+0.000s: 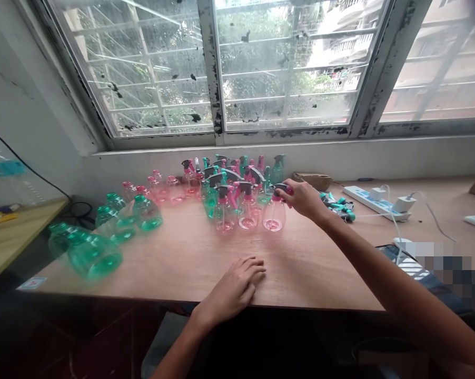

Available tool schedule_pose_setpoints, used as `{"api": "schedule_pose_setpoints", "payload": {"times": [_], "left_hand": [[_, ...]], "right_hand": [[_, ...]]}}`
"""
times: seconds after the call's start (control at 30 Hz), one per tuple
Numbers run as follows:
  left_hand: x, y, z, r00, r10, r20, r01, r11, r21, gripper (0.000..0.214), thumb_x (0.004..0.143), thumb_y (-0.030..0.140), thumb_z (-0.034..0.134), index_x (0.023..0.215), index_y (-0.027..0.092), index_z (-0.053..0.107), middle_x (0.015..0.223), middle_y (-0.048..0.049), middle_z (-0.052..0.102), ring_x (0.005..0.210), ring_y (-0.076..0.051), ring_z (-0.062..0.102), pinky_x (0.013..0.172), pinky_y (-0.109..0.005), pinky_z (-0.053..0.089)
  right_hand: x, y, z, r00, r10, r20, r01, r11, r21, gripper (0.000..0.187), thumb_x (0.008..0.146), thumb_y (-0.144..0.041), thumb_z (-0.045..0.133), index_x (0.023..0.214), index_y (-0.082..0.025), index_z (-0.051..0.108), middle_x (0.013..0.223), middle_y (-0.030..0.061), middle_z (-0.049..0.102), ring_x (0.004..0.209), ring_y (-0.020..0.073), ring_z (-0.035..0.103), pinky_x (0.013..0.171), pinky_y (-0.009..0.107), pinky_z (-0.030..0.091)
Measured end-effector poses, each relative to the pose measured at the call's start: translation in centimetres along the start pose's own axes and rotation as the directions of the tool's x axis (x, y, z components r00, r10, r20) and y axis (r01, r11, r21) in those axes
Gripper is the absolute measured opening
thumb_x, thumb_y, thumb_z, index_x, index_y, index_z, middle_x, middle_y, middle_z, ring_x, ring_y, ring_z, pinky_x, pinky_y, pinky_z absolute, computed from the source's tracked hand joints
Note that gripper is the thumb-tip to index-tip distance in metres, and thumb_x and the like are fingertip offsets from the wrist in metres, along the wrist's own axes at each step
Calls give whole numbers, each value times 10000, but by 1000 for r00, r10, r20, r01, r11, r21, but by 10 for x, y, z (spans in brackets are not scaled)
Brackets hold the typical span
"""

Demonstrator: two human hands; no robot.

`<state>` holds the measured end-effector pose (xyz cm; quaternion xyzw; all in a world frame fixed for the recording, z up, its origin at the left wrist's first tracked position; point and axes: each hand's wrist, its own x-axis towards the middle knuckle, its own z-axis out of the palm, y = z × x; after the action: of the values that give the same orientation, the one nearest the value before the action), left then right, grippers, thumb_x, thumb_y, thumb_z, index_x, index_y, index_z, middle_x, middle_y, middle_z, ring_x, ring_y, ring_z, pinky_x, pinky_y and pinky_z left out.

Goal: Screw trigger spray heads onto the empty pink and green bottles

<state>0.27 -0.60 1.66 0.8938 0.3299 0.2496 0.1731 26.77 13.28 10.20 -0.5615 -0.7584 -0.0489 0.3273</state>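
My right hand reaches forward and grips the pink trigger head of a clear pink spray bottle standing at the right end of a row of finished bottles. My left hand rests palm down near the front edge of the wooden table, fingers loosely curled and holding nothing. Behind the row stands a cluster of more pink and green spray bottles with trigger heads fitted.
Headless green bottles and pink bottles lie or stand at the left. Loose green trigger heads lie right of my hand. A white power strip with plugs and cables sits at the right. A window runs behind.
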Motion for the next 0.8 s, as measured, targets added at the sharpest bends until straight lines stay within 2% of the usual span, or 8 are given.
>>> {"api": "schedule_pose_setpoints", "payload": {"times": [0.17,0.27,0.33,0.4,0.43,0.5,0.63,0.8], "left_hand": [[4,-3,-19,979,14,-203,-14,1000,-2,568,818,-44,436,1261,260,622,1399,-29,639,1330,-210,567,1151,-418,453],[5,-13,-57,900,-10,-437,33,998,45,479,912,17,427,1299,249,587,1443,-49,583,1420,-234,463,1186,-481,390],[-2,-26,-92,764,-30,-644,116,989,91,474,948,46,434,1386,221,489,1526,-73,480,1472,-247,372,1222,-526,303],[-18,-43,-126,490,75,-869,405,863,303,395,945,123,541,1334,195,538,1450,-77,556,1359,-254,505,1153,-475,411],[-29,-54,-142,422,106,-901,470,824,317,358,929,141,588,1287,162,574,1429,-92,568,1369,-281,482,1177,-508,362],[-55,-75,-167,355,129,-926,547,775,318,364,876,179,677,1228,116,608,1431,-122,561,1426,-365,382,1199,-600,254],[-98,-109,-183,328,84,-941,657,695,291,514,824,322,765,1253,95,595,1375,-146,593,1354,-487,448,1108,-710,290],[-102,-112,-159,407,25,-913,634,712,302,394,872,262,713,1237,148,617,1408,-117,563,1394,-457,405,1134,-689,293]], "right_hand": [[9,1,10,1000,22,22,-22,1000,-14,340,1006,-470,531,1083,-166,665,761,118,777,699,315,721,635,346,468],[4,3,8,1000,-14,-6,15,999,46,623,981,-604,503,1432,-177,453,1174,185,750,905,343,733,719,400,535],[-1,10,5,993,-68,-99,80,989,128,772,966,-671,461,1557,-227,239,1491,200,543,1089,352,686,791,438,567],[-5,28,2,972,-88,-218,127,977,173,797,974,-690,401,1586,-248,144,1612,193,374,1239,359,601,888,475,564],[-7,42,0,963,-76,-260,122,979,164,781,985,-680,376,1588,-243,140,1621,194,351,1287,364,563,940,498,546],[-12,75,-2,953,-9,-301,45,993,112,722,1015,-613,351,1589,-220,157,1617,199,341,1347,370,508,1031,526,493],[-25,150,-2,968,175,-179,-202,968,-146,609,1021,-454,392,1533,-128,344,1576,224,396,1473,380,338,1176,539,332],[-43,204,5,965,262,-25,-260,933,-249,421,946,-299,534,1342,-175,612,1475,194,550,1387,404,467,1124,548,402]]}}
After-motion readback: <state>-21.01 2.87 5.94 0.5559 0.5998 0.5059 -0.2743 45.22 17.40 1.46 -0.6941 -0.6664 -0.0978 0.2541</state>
